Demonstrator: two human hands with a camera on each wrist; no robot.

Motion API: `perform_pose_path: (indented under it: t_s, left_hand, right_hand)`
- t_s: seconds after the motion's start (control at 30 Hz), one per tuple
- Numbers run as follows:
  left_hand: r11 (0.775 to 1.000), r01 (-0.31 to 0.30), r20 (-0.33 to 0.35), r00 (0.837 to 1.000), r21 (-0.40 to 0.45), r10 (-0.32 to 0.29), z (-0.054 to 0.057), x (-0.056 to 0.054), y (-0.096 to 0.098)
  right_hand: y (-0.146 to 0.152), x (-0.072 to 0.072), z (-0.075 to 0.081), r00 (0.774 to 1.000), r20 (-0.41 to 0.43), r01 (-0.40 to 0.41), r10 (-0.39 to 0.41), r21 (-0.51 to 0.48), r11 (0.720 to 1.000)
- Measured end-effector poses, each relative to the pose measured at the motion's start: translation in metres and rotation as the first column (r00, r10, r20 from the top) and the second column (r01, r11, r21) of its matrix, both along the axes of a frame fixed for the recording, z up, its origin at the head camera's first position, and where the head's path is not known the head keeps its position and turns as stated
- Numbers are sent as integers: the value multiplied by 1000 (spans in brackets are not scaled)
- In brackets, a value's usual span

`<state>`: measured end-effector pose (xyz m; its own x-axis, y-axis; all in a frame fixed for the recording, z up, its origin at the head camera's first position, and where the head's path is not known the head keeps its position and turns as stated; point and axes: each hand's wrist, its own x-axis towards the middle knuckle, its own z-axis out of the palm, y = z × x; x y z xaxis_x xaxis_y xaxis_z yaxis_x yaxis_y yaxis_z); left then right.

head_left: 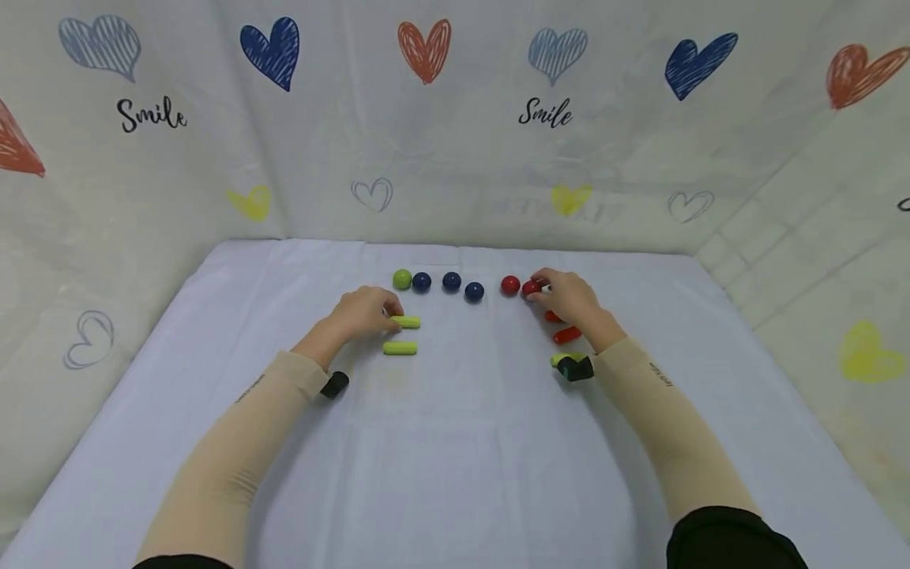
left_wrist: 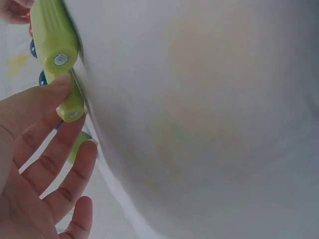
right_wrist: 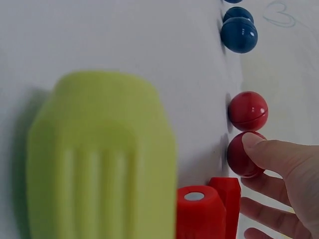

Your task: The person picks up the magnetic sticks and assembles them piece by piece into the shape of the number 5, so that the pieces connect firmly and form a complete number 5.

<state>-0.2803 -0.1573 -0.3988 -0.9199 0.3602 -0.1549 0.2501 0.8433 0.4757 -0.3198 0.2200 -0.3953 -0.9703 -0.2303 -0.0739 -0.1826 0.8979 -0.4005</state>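
My left hand (head_left: 361,310) pinches the end of a lime-green ridged rod (head_left: 408,322) between thumb and fingers. In the left wrist view that rod (left_wrist: 74,103) shows a small metal disc in its end. A second lime-green rod (head_left: 400,348) lies parallel, closer to me. At the back right, my right hand (head_left: 571,299) grips a glossy red ball (head_left: 530,289), its thumb over the ball (right_wrist: 240,158) in the right wrist view. Just left of it sits another red ball (head_left: 509,285). Two red rods (head_left: 566,335) lie below this hand, partly covered by it.
Along the back of the white-clothed table (head_left: 441,474) stand a green ball (head_left: 402,279) and three dark blue balls (head_left: 451,281). Another lime-green rod (head_left: 564,359) lies under the right wrist, partly hidden by a black wrist piece (head_left: 576,368). A heart-printed curtain (head_left: 469,150) hangs behind.
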Motion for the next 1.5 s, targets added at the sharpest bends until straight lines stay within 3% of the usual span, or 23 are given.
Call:
perform_pose_path:
  t_s: [0.4, 0.57, 0.77, 0.97, 1.13, 1.33, 1.5]
  left_hand:
    - [999, 1, 5, 1000, 52, -2, 5, -2, 12]
    - [997, 32, -33, 999, 72, -30, 5, -4, 19]
    - [987, 62, -55, 997, 147, -54, 1, -5, 27]
    - [976, 41, -49, 998, 214, -31, -1, -3, 33]
    - [971, 30, -53, 998, 238, -18, 1, -3, 39]
    - [971, 18, -11, 1000, 238, -16, 1, 0, 49]
    - [970, 17, -12, 1000, 242, -15, 0, 2, 54]
  right_hand:
    - [17, 11, 3, 1000, -13, 17, -18, -79, 997]
    - [17, 17, 1, 1000, -14, 14, -16, -130, 991]
    - [10, 27, 1, 997, -46, -65, 58, -158, 985]
    - [0, 34, 1, 989, -71, -142, 131, -185, 972]
    - [-8, 36, -2, 985, -44, -173, 167, -230, 958]
    - [-16, 42, -7, 982, 34, -171, 186, -256, 951]
    - [-21, 43, -9, 979, 29, -188, 204, -277, 942]
